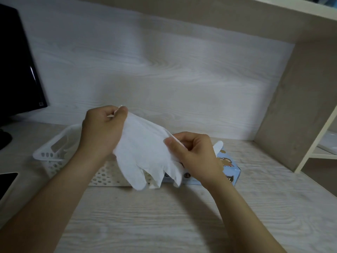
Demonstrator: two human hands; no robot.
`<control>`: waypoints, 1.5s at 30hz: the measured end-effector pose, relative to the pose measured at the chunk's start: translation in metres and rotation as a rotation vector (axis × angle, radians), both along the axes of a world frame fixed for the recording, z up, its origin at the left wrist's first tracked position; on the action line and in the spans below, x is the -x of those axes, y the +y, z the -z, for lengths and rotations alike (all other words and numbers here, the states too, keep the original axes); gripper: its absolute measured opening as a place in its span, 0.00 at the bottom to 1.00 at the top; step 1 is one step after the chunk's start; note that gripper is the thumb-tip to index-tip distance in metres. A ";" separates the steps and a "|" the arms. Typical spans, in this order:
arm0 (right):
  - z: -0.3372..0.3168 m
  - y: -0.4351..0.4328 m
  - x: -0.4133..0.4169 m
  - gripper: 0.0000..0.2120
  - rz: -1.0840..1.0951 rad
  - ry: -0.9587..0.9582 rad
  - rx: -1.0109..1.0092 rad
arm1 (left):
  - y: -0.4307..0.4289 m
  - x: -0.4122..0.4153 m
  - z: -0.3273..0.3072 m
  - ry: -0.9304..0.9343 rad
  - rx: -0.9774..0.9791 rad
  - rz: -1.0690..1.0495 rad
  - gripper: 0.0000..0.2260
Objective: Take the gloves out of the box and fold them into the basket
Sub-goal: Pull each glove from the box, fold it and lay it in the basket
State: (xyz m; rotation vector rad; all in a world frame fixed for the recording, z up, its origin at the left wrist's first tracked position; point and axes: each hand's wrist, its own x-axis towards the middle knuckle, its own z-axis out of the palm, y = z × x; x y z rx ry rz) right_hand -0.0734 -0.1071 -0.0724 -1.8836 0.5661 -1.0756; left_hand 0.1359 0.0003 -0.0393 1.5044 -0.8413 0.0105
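a white glove (145, 152) hangs spread above the basket (54, 154), fingers down. the left hand (102, 128) pinches its cuff over the basket; the right hand (193, 152) pinches its other edge. the blue box (229, 170) sits just right of the basket, another glove (218, 146) poking out.

My left hand (102, 125) is raised, fingers curled, pinching the glove (145, 152); my right hand (193, 152), lower, pinches its other edge.

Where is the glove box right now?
In the head view, the blue box sits on the desk right of centre, beside the white basket and partly behind the right hand holding a glove.
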 end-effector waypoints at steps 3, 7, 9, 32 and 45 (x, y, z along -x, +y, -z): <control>0.007 -0.002 -0.012 0.05 0.173 -0.001 0.201 | 0.004 -0.009 0.001 -0.194 -0.092 -0.135 0.21; 0.013 0.001 -0.029 0.07 0.307 0.003 0.311 | 0.007 -0.018 0.003 -0.277 -0.169 -0.196 0.20; 0.010 0.002 -0.037 0.09 0.370 0.051 0.402 | 0.008 -0.025 0.006 -0.265 -0.215 -0.220 0.19; -0.032 -0.023 -0.121 0.09 0.273 0.369 0.432 | 0.017 -0.051 0.008 -0.210 -0.493 -0.280 0.13; -0.051 0.000 -0.093 0.25 -0.151 0.816 0.422 | 0.018 -0.039 0.005 -0.322 -0.650 0.129 0.15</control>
